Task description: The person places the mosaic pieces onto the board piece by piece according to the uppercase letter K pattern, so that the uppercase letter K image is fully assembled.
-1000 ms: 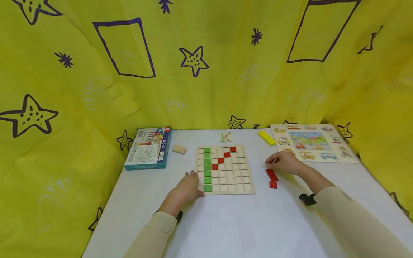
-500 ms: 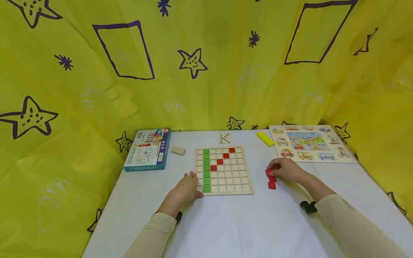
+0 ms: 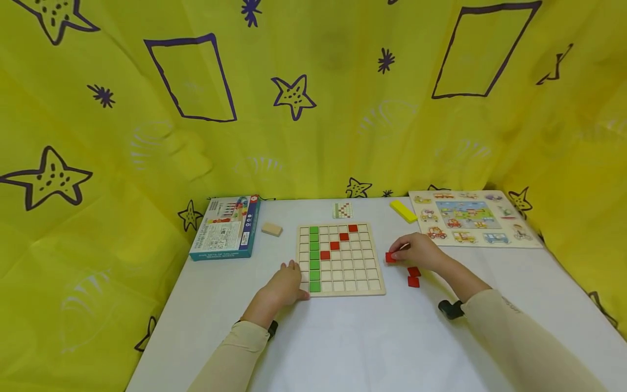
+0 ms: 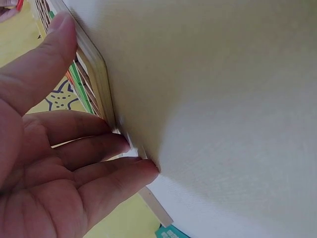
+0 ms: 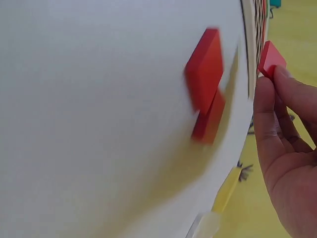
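Observation:
A square wooden grid board (image 3: 341, 295) lies flat on the table, with a column of green tiles (image 3: 314, 255) near its left side and a rising diagonal of red tiles (image 3: 334, 246). My left hand (image 3: 281, 287) rests at the board's near left corner. Its thumb lies against the front edge and its fairly straight fingers (image 4: 81, 130) touch the side. To the right of the board, my right hand (image 3: 418, 251) pinches a red square tile (image 5: 271, 58) between thumb and fingertips. Two loose red tiles (image 3: 413, 276) lie below that hand, touching each other.
Behind the board lies a small pattern card (image 3: 343, 210). A yellow block (image 3: 404, 211) and a wooden vehicle puzzle (image 3: 470, 239) sit at the back right. On the left are a pale wooden block (image 3: 271, 228) and a teal box (image 3: 225, 227). Yellow cloth (image 3: 323, 147) hangs behind.
My right hand reached down to the loose red tiles, picked up one and moved left towards the board with it. The left hand stays at the board's corner.

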A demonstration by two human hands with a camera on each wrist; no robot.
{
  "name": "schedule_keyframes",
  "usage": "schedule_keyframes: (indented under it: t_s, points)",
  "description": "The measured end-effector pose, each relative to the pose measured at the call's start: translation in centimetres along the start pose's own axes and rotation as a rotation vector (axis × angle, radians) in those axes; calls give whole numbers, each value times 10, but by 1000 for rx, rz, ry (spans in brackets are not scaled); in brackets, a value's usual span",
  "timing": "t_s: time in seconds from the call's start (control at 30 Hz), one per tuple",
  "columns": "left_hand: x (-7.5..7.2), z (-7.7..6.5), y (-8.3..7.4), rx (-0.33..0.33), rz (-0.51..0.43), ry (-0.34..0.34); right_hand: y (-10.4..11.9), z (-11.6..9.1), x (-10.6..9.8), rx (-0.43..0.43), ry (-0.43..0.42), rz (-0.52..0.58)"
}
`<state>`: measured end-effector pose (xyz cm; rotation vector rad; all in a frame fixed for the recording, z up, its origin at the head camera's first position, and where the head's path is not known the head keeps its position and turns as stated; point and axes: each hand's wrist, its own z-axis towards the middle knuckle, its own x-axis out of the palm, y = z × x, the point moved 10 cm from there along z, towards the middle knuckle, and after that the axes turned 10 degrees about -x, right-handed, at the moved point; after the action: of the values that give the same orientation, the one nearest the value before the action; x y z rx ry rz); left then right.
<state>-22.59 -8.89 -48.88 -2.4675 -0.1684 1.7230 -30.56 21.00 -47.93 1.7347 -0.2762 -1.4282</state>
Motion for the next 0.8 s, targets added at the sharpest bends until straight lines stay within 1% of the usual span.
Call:
schedule_keyframes:
  t_s: [0.2, 0.4, 0.63, 0.8]
  points:
    - [0, 0, 2, -6, -5, 2, 31, 26, 26, -81, 38, 23]
    - [4, 4, 2, 0, -3, 5, 57, 45, 56, -121, 82, 34]
    - [4, 5, 2, -12, -17, 10, 75, 58, 82, -118, 103, 64]
    - [4, 6, 4, -24, -20, 15, 80, 63, 92, -92, 94, 103]
